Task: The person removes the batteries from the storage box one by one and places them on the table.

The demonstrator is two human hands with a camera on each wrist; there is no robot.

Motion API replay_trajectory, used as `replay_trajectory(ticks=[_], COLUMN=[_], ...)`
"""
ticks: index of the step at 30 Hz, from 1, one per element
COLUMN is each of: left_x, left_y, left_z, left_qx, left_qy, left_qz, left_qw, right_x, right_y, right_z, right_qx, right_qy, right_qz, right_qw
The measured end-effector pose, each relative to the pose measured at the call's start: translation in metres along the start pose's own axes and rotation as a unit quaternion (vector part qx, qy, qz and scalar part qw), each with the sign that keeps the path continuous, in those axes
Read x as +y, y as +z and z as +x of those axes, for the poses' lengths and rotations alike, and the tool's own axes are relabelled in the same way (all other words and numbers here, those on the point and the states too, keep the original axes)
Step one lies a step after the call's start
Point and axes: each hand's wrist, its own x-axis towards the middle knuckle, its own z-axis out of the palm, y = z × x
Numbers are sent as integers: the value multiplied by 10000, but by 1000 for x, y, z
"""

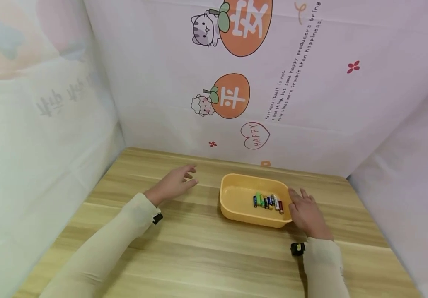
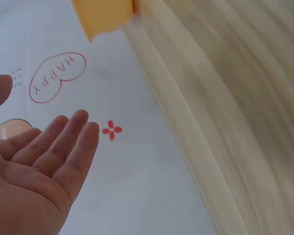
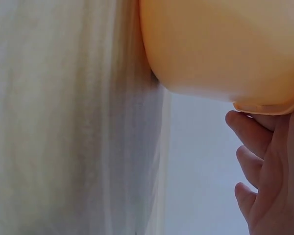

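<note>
A shallow yellow plastic basin (image 1: pixel 236 211) stands on the wooden table. Inside, toward its right half, several small batteries (image 1: pixel 267 202) lie side by side in a row, in green, blue, white and dark red. My right hand (image 1: pixel 308 213) is at the basin's right end, its fingers against the rim. In the right wrist view the fingers (image 3: pixel 250 132) are just outside the basin's lip (image 3: pixel 264 106), fairly straight; the thumb is hidden there. Off to the left of the basin, my left hand (image 1: pixel 174 183) hovers with loosely spread fingers and an upturned palm (image 2: pixel 29 196), holding nothing.
Light wood grain covers the tabletop (image 1: pixel 184 248). White printed cloth (image 1: pixel 154 82) hangs behind the table's far edge, with more cloth along the left and right sides. Each wrist carries a small black camera, such as the one by the right sleeve (image 1: pixel 297 248).
</note>
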Motion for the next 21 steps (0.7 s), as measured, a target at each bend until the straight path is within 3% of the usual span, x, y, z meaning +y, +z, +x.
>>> replay_trajectory(ticks=[5,10,21], left_x=[9,22,47], left_y=[1,13,39], left_z=[7,17,35], left_qx=[7,-129,-615], left_qy=[-179,-153,209], left_qz=[-667,-1156,-1048], left_qw=[9976,9931,9924], right_x=[-1,1,4], right_y=[1,-1,6], right_z=[1,0,1], right_qx=[86,33,-76], right_qy=[-70,-36,-109], right_qz=[-113,-230,-194], right_qw=[9999,9997,9997])
